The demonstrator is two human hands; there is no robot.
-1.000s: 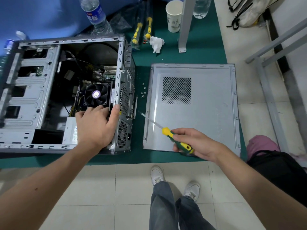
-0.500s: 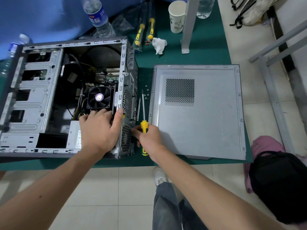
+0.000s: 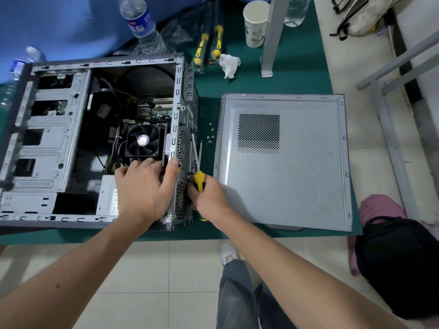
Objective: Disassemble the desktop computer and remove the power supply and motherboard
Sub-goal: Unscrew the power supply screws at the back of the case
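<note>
Power supply (image 3: 111, 198): grey box w/ label, lower near corner of open computer case (image 3: 47, 138), which lies on its side on green mat (image 3: 297, 74). PSU's long axis runs roughly left–right, its right end butted against the perforated rear panel (image 3: 181, 200).
Left hand (image 3: 145, 188): rests atop PSU's right end; fingers curled loosely over it toward CPU fan (image 3: 145, 140), thumb up along case rear edge. Bracing, not lifting.
Right hand (image 3: 209, 198): outside the case, just beside rear panel; fingers clamped round yellow-green screwdriver (image 3: 199, 180). Shaft points away from the person, nearly parallel to the panel, not yet square-on to any screw.
Key relation: PSU fixings prob. sit on the rear panel, betw. the two hands; right hand nearer. Tip likely needs turning in toward the panel.
Side panel (image 3: 285, 162): off, flat on mat to the right. Loose screws (image 3: 210, 137) betw. it & case.
Motherboard (image 3: 161, 112): in place under fan.
</note>
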